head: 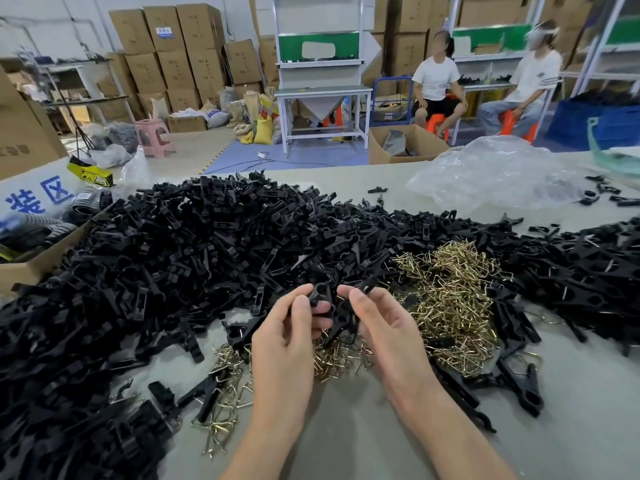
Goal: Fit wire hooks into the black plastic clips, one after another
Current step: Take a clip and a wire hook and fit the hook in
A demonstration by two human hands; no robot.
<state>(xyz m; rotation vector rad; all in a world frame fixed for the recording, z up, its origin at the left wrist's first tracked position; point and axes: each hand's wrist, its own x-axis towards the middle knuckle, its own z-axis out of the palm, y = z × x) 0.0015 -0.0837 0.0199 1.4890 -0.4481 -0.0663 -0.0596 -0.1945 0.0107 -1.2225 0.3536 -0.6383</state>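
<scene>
**Two hands hold a black clip beside a heap of wire hooks**

Every place here is given from the heap of brass-coloured wire hooks [446, 306]. Far to its left, an open cardboard box [31, 268] sits at the edge of the counter [346, 427]. Between the box and the heap spreads a deep mound of loose black clips [173, 254]. Just left of the heap, the left hand [287, 327] pinches one end of a black clip [341, 317], its grip clamped on the plastic. The right hand [384, 327], over the heap's left edge, pinches the other end, its grip also clamped. No wire shows in either hand. At the heap's lower right lie clips that look already wired [519, 379].

The step in hand seems to be readying a clip. Next, one hand must let go, draw a single hook from the tangle and seat it.
</scene>
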